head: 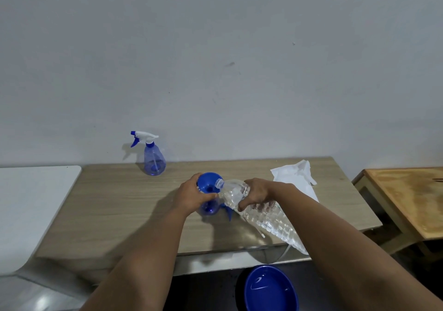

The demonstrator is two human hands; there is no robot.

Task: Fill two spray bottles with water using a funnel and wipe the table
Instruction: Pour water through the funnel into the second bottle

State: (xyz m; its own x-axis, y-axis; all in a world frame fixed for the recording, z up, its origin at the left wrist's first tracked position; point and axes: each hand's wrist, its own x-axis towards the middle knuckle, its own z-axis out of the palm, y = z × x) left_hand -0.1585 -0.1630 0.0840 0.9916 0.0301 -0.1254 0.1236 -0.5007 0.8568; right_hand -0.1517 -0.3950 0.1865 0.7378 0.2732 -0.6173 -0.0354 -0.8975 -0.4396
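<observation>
While the left hand curls around the neck of a blue spray bottle just under the funnel, steadying both, the right hand grips a clear ribbed water bottle near its shoulder, fingers wrapped over the top and thumb below. That bottle is tipped, its open mouth at the funnel's rim and its base angled back past the table's near edge. Whether water is flowing cannot be told. The funnel sits upright in the open bottle, which stands near the middle of the wooden table. A blue trigger piece shows on the tabletop between the two bottles, mostly hidden. A second spray bottle, blue with a white-and-blue trigger head fitted, stands upright at the far edge by the wall, well apart to the left. A white cloth lies crumpled at the far right of the table, just beyond the right wrist. Below the near edge, a blue basin sits on the floor. A white surface adjoins on the left, and another wooden table stands on the right.
</observation>
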